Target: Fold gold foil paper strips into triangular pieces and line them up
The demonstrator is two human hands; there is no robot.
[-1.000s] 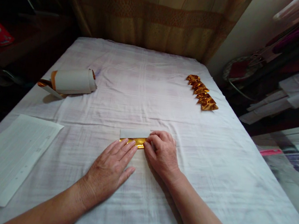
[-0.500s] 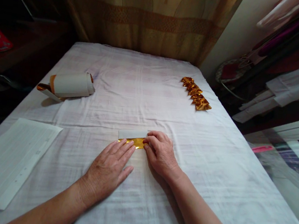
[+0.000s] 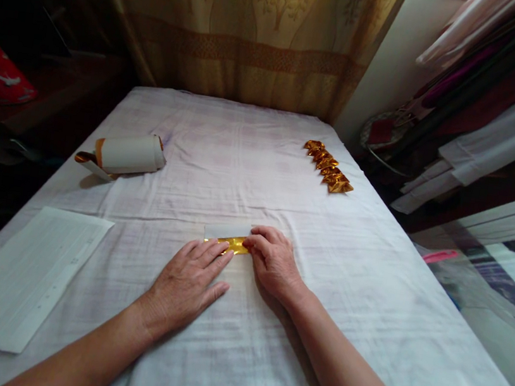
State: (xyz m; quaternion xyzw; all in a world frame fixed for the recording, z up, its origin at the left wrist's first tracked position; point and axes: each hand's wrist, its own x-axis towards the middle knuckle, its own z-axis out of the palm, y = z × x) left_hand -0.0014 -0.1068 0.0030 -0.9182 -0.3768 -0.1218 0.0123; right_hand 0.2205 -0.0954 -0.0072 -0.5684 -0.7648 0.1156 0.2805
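A small piece of gold foil paper (image 3: 236,246) lies on the white cloth in front of me, its lower part folded up to show gold below a pale backing strip. My left hand (image 3: 190,279) rests flat with fingers stretched out, the fingertips pressing on the paper's left part. At the right end, my right hand (image 3: 273,260) has its fingers bent and closed over the paper's edge. The fingertips there partly hide that end. Farther back on the right sits a row of several folded gold foil pieces (image 3: 328,166).
A roll of gold-backed paper (image 3: 129,154) lies at the back left, its loose end curling out. Nearer on the left is a flat pale sheet (image 3: 30,276). The cloth-covered table (image 3: 225,150) ends at a curtain (image 3: 258,52); clothes (image 3: 501,125) hang on the right.
The camera view has tilted and shifted slightly. Both hands stay on the foil paper in nearly the same place, with only slight finger movement.
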